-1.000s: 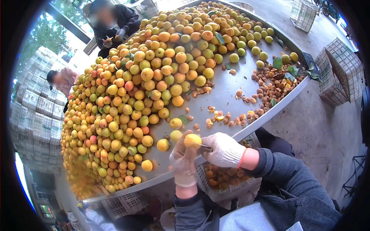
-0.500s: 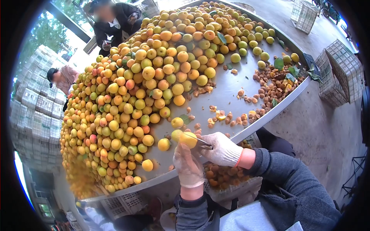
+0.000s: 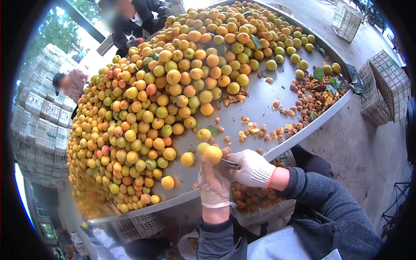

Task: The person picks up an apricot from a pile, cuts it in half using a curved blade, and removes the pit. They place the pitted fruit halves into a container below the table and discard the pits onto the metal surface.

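left hand (image 3: 212, 184), gloved, has its grip curled round one yellow apricot (image 3: 212, 154), fingers wrapped up the fruit's near side, held just above the near rim of the round metal surface (image 3: 255, 102). right hand (image 3: 251, 169), in a white knit glove w/ an orange cuff, has its grip closed tight on a small knife (image 3: 228, 163); the blade tip meets the apricot's right side. just left of the held fruit lie a few loose apricots (image 3: 187, 159), w/ another just behind it. the big apricot pile (image 3: 173, 86) fills the left and far parts of the surface, heaped high. to the right & farther off, a scatter of brown pits (image 3: 310, 97) w/ some green leaves (image 3: 319, 73) along the right rim. under the hands, below the rim, a white crate (image 3: 255, 214) holds brownish-orange pieces; can't tell exactly what they are. empty wire crates (image 3: 383, 86) sit on the concrete floor at right. far left, two other people (image 3: 130, 19) work by the pile's edge, w/ stacked crates (image 3: 39, 125) beyond them.
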Available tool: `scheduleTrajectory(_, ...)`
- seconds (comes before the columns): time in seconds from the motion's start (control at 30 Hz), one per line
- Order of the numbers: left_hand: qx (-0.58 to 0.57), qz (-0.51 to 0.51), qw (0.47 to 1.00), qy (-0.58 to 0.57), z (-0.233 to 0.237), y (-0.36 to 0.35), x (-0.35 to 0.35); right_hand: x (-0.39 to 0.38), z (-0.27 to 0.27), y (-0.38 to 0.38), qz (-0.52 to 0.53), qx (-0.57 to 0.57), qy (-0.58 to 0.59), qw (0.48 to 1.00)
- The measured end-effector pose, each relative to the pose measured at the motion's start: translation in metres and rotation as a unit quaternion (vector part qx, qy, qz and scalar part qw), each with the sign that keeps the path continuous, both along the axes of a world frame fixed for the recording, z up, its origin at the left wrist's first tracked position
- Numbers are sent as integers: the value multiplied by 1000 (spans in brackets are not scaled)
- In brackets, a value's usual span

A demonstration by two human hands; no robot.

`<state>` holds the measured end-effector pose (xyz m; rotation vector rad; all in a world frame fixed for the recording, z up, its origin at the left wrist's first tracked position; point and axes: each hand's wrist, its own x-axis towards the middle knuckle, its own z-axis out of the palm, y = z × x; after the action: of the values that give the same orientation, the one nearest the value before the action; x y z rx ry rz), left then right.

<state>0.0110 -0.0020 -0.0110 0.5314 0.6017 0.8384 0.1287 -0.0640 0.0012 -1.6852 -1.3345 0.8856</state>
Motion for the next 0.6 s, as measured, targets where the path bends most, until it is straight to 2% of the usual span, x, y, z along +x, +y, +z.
scheduleTrajectory(0.37, 42, 32, 997, 58, 3, -10, 5, -1, -1, 2, -15, -3, -36, 999)
scheduleTrajectory(0.6, 66, 76, 991, 85, 5, -12, 12, -1, -1, 5, -28, 0, -2, 1000)
